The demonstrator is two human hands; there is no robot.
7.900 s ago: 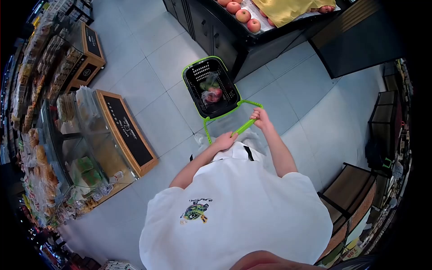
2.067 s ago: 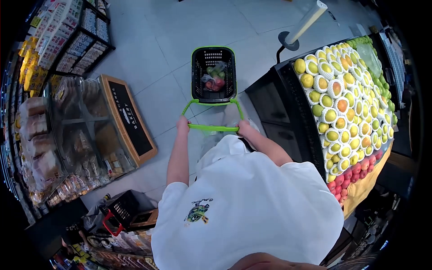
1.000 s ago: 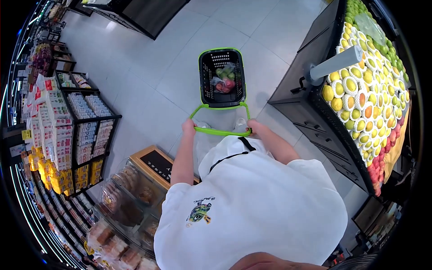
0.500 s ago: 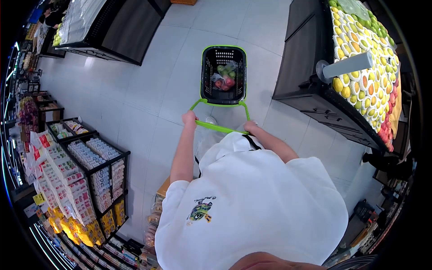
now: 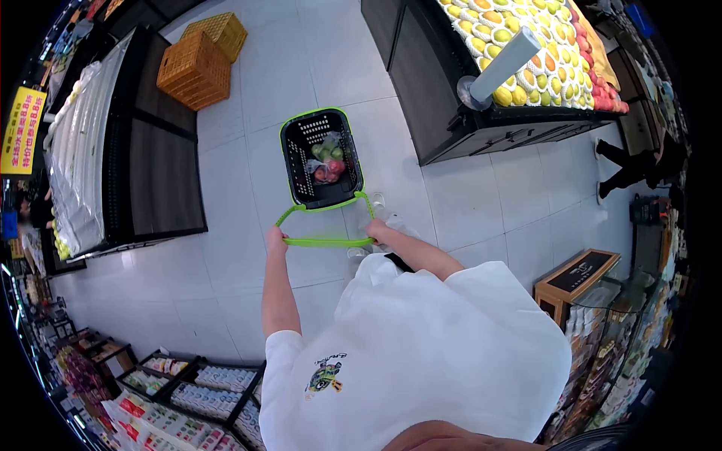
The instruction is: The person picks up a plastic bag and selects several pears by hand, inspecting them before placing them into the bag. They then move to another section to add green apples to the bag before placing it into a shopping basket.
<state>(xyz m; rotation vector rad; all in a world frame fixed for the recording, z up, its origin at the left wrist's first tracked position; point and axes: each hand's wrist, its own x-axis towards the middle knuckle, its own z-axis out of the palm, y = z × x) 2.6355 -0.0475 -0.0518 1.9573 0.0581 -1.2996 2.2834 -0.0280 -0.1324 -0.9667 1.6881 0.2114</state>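
A black shopping basket [image 5: 295, 150] with a bright green rim is on the pale tiled floor ahead of my body. Its long green handle [image 5: 327, 242] stretches back toward me. My left hand [image 5: 277, 239] is closed around the handle's left corner, and my right hand [image 5: 376, 230] grips the right corner. Inside the basket lie clear plastic bags of produce: green fruit [image 5: 328, 149] toward the back and red fruit [image 5: 329, 171] nearer me. The exact kinds are hard to make out. The underside of the basket is hidden.
A dark fruit stand [image 5: 444, 83] is at the upper right, with a grey post on its corner. Another dark stand [image 5: 169, 165] is on the left. Orange crates [image 5: 194, 74] stand beyond it. Shelves [image 5: 214, 391] fill the lower left. A person in black [image 5: 628, 167] is at the right.
My view has turned and moved forward. The orange crates now show fully at the upper left, and the right fruit stand appears higher. Both hands keep hold of the handle.
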